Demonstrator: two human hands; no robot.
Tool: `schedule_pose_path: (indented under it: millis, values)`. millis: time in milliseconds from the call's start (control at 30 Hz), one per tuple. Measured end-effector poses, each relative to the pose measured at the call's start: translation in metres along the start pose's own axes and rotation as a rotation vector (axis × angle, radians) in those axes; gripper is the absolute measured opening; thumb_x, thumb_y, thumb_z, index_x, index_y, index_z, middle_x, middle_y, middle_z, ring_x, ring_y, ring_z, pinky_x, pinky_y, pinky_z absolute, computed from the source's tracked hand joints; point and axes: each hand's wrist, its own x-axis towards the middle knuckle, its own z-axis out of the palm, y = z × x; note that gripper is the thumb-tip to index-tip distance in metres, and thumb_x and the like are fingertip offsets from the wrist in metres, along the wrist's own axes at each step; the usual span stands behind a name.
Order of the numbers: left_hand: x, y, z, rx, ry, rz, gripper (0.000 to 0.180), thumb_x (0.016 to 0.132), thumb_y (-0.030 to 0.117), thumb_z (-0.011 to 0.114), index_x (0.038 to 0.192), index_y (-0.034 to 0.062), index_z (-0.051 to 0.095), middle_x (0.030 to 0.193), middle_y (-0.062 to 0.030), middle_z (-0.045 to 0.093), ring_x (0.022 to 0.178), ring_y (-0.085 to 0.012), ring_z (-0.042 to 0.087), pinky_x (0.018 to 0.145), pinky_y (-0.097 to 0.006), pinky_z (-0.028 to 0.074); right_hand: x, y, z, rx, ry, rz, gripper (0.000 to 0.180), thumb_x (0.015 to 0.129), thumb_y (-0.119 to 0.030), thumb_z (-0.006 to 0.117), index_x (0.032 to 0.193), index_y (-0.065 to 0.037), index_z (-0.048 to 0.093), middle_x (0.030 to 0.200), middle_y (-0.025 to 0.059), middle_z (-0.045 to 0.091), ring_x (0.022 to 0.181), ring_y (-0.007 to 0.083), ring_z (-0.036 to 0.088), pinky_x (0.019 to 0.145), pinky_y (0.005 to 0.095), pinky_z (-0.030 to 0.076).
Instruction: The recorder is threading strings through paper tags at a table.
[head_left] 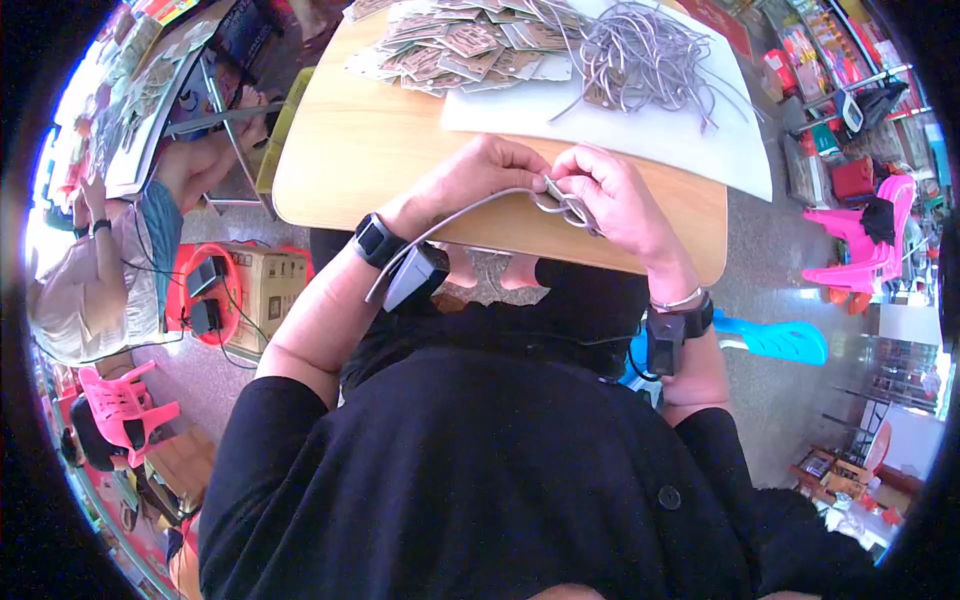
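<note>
Close together over the near edge of the table, my left hand (478, 178) and my right hand (622, 208) both pinch a grey cord (455, 216). Small loops of the cord hang between and below my fingers. One loose end trails down to the left across my left wrist. Whether the loops form a knot is too small to tell. Beyond my hands, a tangled heap of similar grey cords (648, 58) lies on a white sheet (520, 116). Beside it on the left is a pile of flat brown and grey pieces (465, 42).
The wooden-topped table (345, 150) stands in front of me. At left, another person (110, 260) sits by a second table. A red basin (185, 290) and a cardboard box (270, 290) are on the floor there. Pink chairs (870, 235) and loaded shelves stand right; a blue plastic seat (785, 340) is near my right arm.
</note>
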Motion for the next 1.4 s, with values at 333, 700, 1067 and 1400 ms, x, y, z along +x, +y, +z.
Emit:
schedule_pose_path:
  millis: [333, 700, 1067, 1400]
  values:
    - [0.005, -0.003, 0.001, -0.054, 0.007, 0.002, 0.016, 0.087, 0.014, 0.064, 0.096, 0.0001, 0.068, 0.081, -0.0012, 0.067, 0.074, -0.0067, 0.059, 0.069, -0.023, 0.048, -0.001, -0.007, 0.000, -0.130, 0.040, -0.054, 0.017, 0.089, -0.014, 0.054, 0.090, 0.001, 0.062, 0.080, 0.0135, 0.062, 0.072, 0.0266, 0.061, 0.065, 0.0345, 0.047]
    - [0.003, 0.000, 0.002, -0.048, 0.052, -0.026, 0.016, 0.087, 0.016, 0.065, 0.095, 0.0020, 0.069, 0.082, 0.0001, 0.067, 0.074, -0.0060, 0.059, 0.068, -0.021, 0.048, -0.004, -0.009, -0.004, 0.013, 0.092, 0.075, 0.009, 0.084, -0.008, 0.058, 0.089, 0.000, 0.061, 0.077, 0.0119, 0.061, 0.074, 0.0222, 0.060, 0.068, 0.0333, 0.047]
    - [0.005, -0.004, 0.000, -0.060, 0.038, -0.006, 0.018, 0.087, 0.016, 0.066, 0.095, 0.0005, 0.069, 0.082, -0.0008, 0.067, 0.074, -0.0062, 0.059, 0.067, -0.021, 0.048, 0.001, -0.009, -0.004, -0.050, -0.026, 0.090, 0.017, 0.089, -0.016, 0.054, 0.090, 0.001, 0.059, 0.082, 0.0121, 0.061, 0.073, 0.0221, 0.059, 0.066, 0.0339, 0.046]
    - [0.004, 0.001, 0.002, -0.073, 0.060, -0.029, 0.018, 0.088, 0.018, 0.065, 0.092, 0.0012, 0.069, 0.078, 0.0010, 0.066, 0.072, -0.0050, 0.057, 0.064, -0.020, 0.047, 0.007, -0.005, -0.004, 0.145, 0.014, -0.048, 0.008, 0.084, -0.004, 0.056, 0.090, -0.002, 0.060, 0.072, 0.0033, 0.060, 0.065, 0.0090, 0.056, 0.058, 0.0260, 0.045]
